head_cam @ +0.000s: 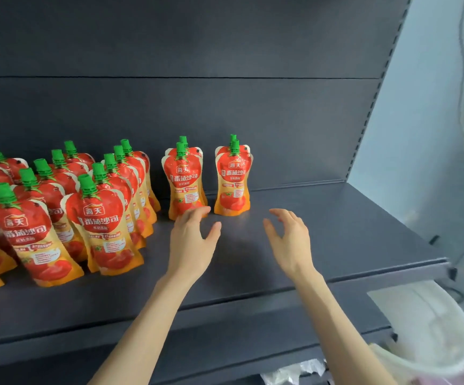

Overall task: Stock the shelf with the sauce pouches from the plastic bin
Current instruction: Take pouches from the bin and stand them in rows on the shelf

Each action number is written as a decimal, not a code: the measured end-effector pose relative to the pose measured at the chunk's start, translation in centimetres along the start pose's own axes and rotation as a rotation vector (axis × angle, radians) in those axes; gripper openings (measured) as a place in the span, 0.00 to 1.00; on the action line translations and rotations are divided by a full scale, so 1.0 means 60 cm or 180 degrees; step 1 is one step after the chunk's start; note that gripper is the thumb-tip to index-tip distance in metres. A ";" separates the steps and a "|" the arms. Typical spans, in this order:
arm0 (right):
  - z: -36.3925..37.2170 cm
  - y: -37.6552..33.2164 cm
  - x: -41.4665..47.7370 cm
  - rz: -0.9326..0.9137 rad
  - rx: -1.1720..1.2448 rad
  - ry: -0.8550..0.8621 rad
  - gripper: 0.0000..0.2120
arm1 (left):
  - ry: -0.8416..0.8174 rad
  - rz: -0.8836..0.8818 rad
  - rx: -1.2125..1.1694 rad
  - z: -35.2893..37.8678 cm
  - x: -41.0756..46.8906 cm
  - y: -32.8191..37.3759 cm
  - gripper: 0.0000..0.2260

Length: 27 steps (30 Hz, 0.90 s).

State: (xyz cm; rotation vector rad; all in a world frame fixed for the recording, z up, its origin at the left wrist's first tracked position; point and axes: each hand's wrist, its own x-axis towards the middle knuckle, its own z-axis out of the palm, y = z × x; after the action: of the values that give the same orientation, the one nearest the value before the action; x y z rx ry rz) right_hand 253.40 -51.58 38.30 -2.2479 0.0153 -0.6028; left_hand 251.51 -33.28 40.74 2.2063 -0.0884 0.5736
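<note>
Where the left hand point(190, 243) hovers, pouch point(185, 179) stands beyond.

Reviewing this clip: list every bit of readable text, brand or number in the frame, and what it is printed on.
"海天": logo near the top of the pouches, front face.
"番茄沙司": large white characters just under that logo, same pouches.
Smaller line below those characters, and the panels lower down: too small and blurred to read.
Shelf: no text visible.
</note>
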 end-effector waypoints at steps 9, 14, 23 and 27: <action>-0.146 0.075 -0.312 0.0537 -0.0329 0.0745 0.08 | -0.1189 0.0886 -0.0733 0.067 -0.243 0.055 0.10; -0.204 0.145 -0.490 0.1559 -0.0483 0.0746 0.07 | -0.2112 0.0582 -0.0835 0.147 -0.387 0.048 0.10; -0.287 0.260 -0.679 0.2947 -0.0544 0.0891 0.08 | -0.3385 0.0524 -0.0631 0.283 -0.554 0.090 0.11; -0.312 0.343 -0.719 0.3326 -0.0400 0.0915 0.09 | -0.3696 0.0380 -0.0478 0.373 -0.613 0.105 0.11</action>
State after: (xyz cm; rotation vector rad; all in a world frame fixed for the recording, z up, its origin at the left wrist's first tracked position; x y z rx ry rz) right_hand 210.83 -70.20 16.51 -1.8857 1.2992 -0.3218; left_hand 225.41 -58.87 17.17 2.1094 -0.8270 -0.6912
